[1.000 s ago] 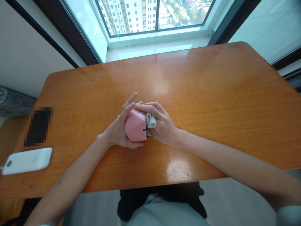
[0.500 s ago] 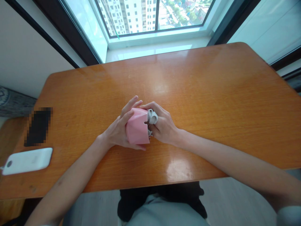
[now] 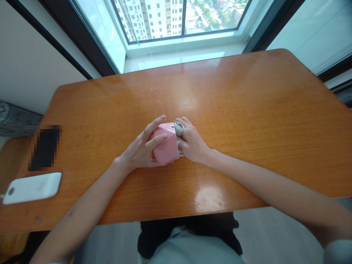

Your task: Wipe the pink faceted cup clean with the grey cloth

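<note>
Over the front middle of the table, my left hand (image 3: 143,148) grips a small glossy pink box (image 3: 168,151) from its left side, thumb and fingers wrapped around it. The box is tilted, and its right side faces my right hand (image 3: 194,142). A pale grey looped piece (image 3: 179,128), perhaps a rolled cord or band, sticks out at that side. My right hand is closed against it, with its fingertips partly hidden behind the box. More pale grey material (image 3: 179,146) shows lower at the same edge.
The brown wooden table (image 3: 247,110) reaches back to a window ledge (image 3: 181,58). A white oblong device (image 3: 33,188) with a cable lies at the left front, and a blurred-out dark rectangle (image 3: 45,147) lies behind it.
The pink box has shifted slightly right and turned in my left hand. My left fingers have moved on its top. The grey loop has risen a little beside my right hand, whose fingers are curled more.
</note>
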